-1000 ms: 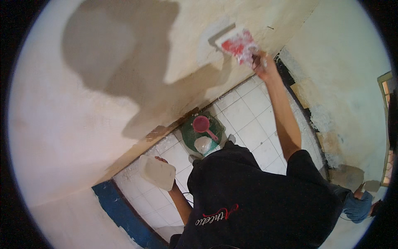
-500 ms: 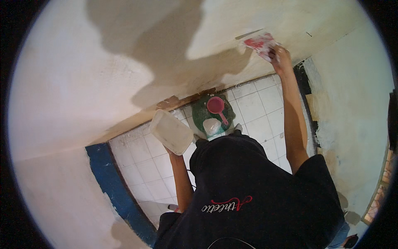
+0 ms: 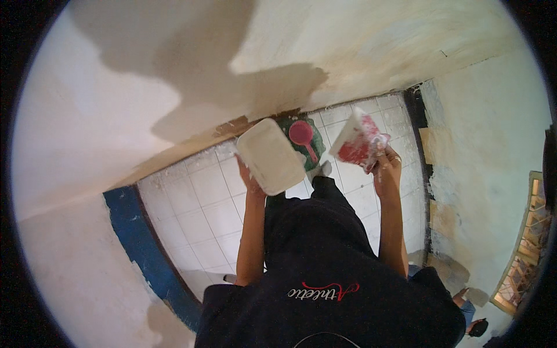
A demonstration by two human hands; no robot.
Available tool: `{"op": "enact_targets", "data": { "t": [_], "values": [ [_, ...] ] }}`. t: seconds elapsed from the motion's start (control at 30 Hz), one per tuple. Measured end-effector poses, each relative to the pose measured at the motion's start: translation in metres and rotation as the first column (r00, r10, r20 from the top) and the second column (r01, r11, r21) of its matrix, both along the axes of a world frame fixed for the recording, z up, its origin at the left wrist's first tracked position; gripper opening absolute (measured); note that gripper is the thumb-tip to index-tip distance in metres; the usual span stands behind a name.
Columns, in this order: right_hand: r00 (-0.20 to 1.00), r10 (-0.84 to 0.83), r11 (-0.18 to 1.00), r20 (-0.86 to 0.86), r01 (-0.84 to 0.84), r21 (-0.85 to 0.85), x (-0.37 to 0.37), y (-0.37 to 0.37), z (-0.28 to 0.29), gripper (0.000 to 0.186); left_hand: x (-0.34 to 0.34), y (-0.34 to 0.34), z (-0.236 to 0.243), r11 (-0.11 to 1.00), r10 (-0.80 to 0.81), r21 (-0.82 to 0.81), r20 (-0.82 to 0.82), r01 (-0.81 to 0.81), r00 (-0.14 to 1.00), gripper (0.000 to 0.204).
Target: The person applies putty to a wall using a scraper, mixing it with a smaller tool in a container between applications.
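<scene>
My left hand (image 3: 248, 178) grips the side of a pale rectangular plastic tub (image 3: 270, 155), held tilted in front of my legs. A thin, whitish layer seems to coat its inside. My right hand (image 3: 387, 168) is closed around a wide putty knife (image 3: 361, 142), red and smeared with white filler. The blade points up and to the left, away from the wall and apart from the tub. Between the two, on the floor below, a pink dipper (image 3: 301, 133) lies on a green surface (image 3: 317, 149) partly hidden by the tub.
A patchy cream wall (image 3: 197, 87) rises ahead, with my shadow on it. White floor tiles (image 3: 203, 191) spread beneath me. At left runs a blue-painted band (image 3: 139, 238); at right stands a pale wall (image 3: 470, 145) with a window (image 3: 519, 243). Part of another person (image 3: 467, 310) shows at lower right.
My right hand has come down off the wall with the putty knife, back toward my body. The tub has risen and shifted right, closer to the knife.
</scene>
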State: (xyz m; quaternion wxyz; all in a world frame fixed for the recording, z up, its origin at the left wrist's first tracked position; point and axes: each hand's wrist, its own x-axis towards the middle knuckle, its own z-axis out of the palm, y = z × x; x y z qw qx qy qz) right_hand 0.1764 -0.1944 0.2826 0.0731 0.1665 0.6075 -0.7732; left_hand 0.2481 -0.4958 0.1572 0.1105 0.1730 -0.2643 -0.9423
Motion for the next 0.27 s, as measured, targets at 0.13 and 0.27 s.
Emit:
{"op": "enact_targets", "data": {
  "t": [0.13, 0.27],
  "values": [
    [0.981, 0.182, 0.936, -0.064, -0.153, 0.316, 0.014, -0.064, 0.041, 0.015, -0.013, 0.016, 0.001, 0.942, -0.135, 0.304, -0.045, 0.142, 0.990, 0.070],
    [0.802, 0.587, 0.536, -0.108, -0.286, 0.794, 0.011, -0.091, 0.039, 0.022, -0.016, 0.035, 0.012, 0.995, -0.090, 0.062, 0.125, 0.083, 0.988, 0.073]
  ]
}}
